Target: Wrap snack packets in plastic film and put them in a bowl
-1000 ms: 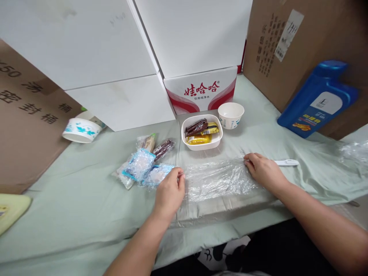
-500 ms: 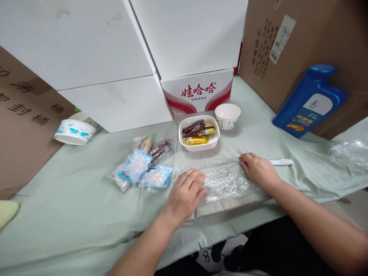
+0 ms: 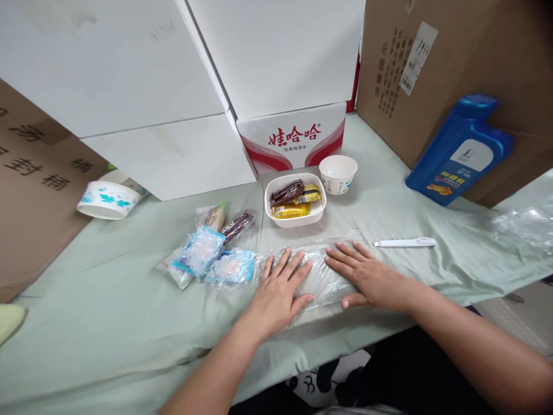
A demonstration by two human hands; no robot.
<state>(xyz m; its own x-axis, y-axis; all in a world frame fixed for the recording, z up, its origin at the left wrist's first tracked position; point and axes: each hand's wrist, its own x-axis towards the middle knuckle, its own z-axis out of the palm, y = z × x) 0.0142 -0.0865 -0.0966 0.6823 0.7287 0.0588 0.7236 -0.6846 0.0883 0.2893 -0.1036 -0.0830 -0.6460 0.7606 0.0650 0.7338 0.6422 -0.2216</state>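
Observation:
A sheet of clear plastic film [image 3: 317, 276] lies crinkled on the green cloth near the front edge. My left hand [image 3: 279, 291] rests flat on its left part, fingers spread. Palm down on the right part, my right hand [image 3: 365, 276] also has its fingers apart. Just right of that hand lies a white utility knife [image 3: 404, 242]. Beyond the film stands a white plastic tub [image 3: 296, 221] holding brown and yellow snack packets [image 3: 291, 210]. Left of my left hand sit several wrapped packets, among them a blue-edged one [image 3: 199, 251] and a brown one [image 3: 238, 226].
A paper bowl [image 3: 338, 174] stands beside the tub, in front of a white and red carton [image 3: 296, 141]. Another paper bowl [image 3: 108, 200] tilts at the left. A blue bottle [image 3: 460, 153] leans by a brown cardboard box [image 3: 389, 75]. Crumpled plastic [image 3: 525, 227] lies far right.
My right hand has moved left from the film's right end and spread out flat, uncovering the knife's tip. My left hand's fingers have fanned out. The view has shifted slightly.

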